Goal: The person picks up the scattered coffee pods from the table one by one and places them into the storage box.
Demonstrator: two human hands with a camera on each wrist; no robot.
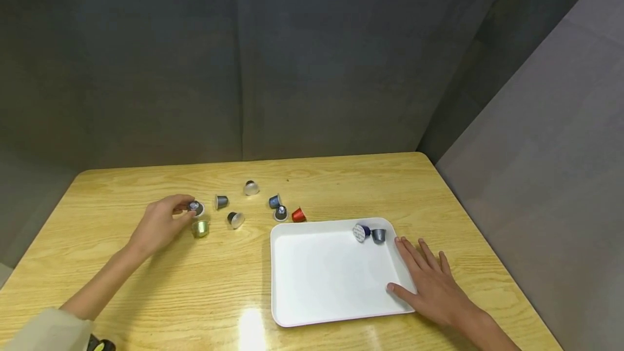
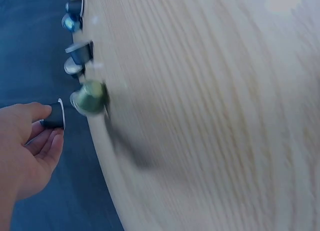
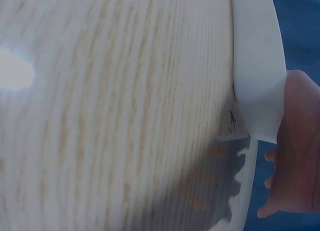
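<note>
In head view, pinching dark capsule [image 1: 196, 208] with left hand [image 1: 162, 225], centre-left; resting right hand [image 1: 431, 286], fingers spread, against white tray [image 1: 331, 280], lower right; in left wrist view, gripping capsule, far left; in right wrist view, touching tray, upper right

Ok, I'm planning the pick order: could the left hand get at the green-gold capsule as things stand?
Probably yes: the green-gold capsule is close by the left hand, with nothing seen between them, though that hand pinches a dark capsule, which may hinder grasping.
</note>
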